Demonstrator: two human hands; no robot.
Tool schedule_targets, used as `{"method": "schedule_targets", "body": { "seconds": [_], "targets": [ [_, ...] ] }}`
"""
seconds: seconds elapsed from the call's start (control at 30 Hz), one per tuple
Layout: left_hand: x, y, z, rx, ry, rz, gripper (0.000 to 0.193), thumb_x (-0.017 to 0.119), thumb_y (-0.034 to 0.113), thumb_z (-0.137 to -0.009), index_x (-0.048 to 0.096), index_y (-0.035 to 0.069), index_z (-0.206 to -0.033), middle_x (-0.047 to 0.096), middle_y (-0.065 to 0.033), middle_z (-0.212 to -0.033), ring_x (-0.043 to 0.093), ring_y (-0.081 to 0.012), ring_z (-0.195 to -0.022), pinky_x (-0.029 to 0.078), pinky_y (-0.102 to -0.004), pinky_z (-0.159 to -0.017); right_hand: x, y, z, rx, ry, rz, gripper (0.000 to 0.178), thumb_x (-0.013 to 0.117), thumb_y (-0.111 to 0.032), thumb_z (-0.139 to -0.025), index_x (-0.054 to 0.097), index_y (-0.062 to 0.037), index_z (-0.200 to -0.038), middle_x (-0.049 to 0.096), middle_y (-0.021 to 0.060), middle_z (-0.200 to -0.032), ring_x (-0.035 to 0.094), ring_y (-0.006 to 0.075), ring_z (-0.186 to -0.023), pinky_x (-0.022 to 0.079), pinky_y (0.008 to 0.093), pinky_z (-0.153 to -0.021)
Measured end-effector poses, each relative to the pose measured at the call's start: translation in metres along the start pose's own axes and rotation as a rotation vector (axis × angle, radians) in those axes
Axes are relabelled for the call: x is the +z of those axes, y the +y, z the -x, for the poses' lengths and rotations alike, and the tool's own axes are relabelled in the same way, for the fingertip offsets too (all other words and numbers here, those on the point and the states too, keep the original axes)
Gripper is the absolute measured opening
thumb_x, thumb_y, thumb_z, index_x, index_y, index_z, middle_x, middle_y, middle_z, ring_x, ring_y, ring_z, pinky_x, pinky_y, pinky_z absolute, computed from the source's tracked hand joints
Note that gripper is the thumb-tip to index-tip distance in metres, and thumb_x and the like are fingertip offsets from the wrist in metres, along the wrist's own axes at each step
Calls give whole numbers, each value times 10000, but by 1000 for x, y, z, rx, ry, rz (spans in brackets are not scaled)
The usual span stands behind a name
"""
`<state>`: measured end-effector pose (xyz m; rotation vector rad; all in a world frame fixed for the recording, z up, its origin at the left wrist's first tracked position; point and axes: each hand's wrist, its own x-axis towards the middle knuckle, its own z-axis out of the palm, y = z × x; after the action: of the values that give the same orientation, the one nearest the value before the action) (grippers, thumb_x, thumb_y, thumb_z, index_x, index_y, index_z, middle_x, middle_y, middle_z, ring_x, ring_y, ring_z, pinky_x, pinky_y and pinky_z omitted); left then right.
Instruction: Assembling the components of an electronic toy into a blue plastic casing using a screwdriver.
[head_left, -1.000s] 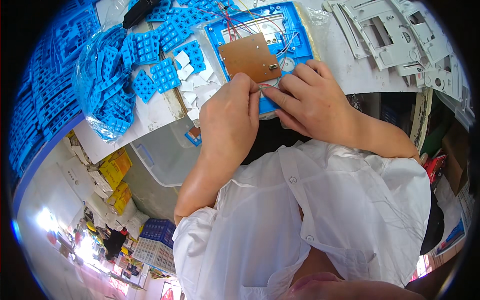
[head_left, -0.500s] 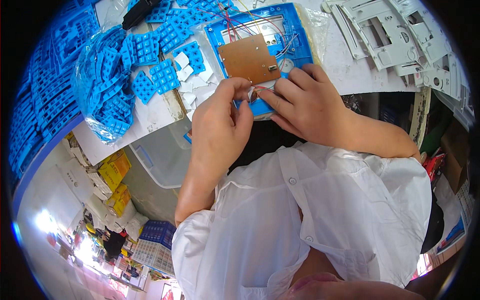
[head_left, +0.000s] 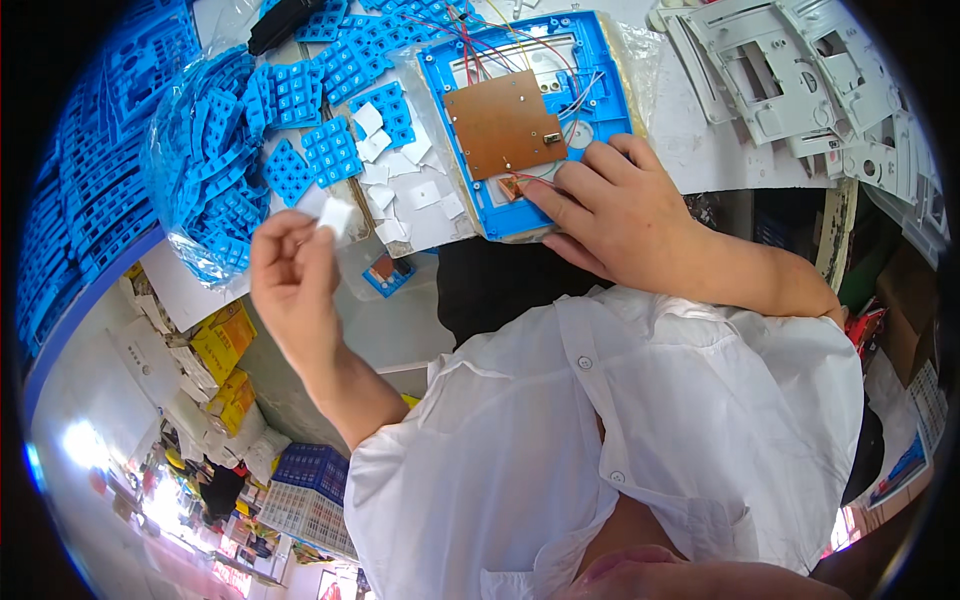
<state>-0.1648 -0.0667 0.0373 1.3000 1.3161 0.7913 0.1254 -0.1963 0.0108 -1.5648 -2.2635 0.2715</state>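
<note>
My left hand (head_left: 298, 285) is raised left of the work, pinching a small white square piece (head_left: 338, 217) between thumb and fingers. On the table edge lies a blue plastic housing (head_left: 625, 95), its inner side facing up. A brown circuit board (head_left: 505, 128) rests over its middle, with red, yellow and white wires running about it. My right hand (head_left: 620, 205) is closed at the housing's near right corner, its index fingertip on a small brown board (head_left: 511, 188) with a thin red wire. The thumb lies lower, by the housing's near edge.
Blue rubber keypads (head_left: 333, 152) lie left of the housing, several in a clear bag (head_left: 205, 180). Loose white squares (head_left: 424, 194) are scattered between. Stacked blue panels (head_left: 95, 160) fill the far left, and white plastic panels (head_left: 760, 75) the right. Below the edge sits a clear bin (head_left: 385, 330).
My left hand has moved from the housing out to the left with the white piece in its fingers. My right hand stays by the small board. The housing has shifted slightly.
</note>
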Motion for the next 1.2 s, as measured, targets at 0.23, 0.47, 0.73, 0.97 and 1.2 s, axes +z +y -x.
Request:
{"method": "schedule_targets", "body": {
  "seconds": [0.23,0.47,0.73,0.97,1.2],
  "targets": [
    [-7,-24,12,66,25,-118,120,680,-18,-935,656,18,-1046,621,36,-864,457,6,-655,298,-163,-564,0,-1,-2,-27,50,-72,479,818,-249,-776,697,-108,-1217,604,14,-1018,561,218,-996,424,401,-892],
    [18,-22,14,94,-70,-51,139,697,-32,-931,660,12,-1057,622,27,-873,523,-18,-748,368,-162,-650,4,-1,-8,-77,-14,-18,534,840,-283,-765,676,-133,-1250,600,9,-1022,567,204,-992,418,394,-878],
    [18,-25,13,134,-84,-76,98,675,-21,-948,658,-5,-1043,578,51,-786,477,3,-680,355,-165,-599,4,-6,-14,-43,-61,33,606,837,-324,-768,643,-132,-1308,588,6,-1025,559,191,-1008,415,380,-866],
    [23,-24,12,111,-169,-73,124,683,-28,-947,663,3,-1065,604,37,-872,525,-22,-771,389,-172,-678,-7,-13,-21,-47,-247,101,686,830,-340,-780,587,-145,-1391,577,0,-1046,555,187,-1034,417,372,-863],
    [32,-22,15,180,-172,-142,80,673,-19,-938,662,0,-1015,543,55,-744,445,-9,-654,349,-182,-586,-9,0,-12,-57,-218,-39,705,835,-317,-774,569,-137,-1402,580,4,-1070,552,194,-1082,431,376,-923]
  ]
}}
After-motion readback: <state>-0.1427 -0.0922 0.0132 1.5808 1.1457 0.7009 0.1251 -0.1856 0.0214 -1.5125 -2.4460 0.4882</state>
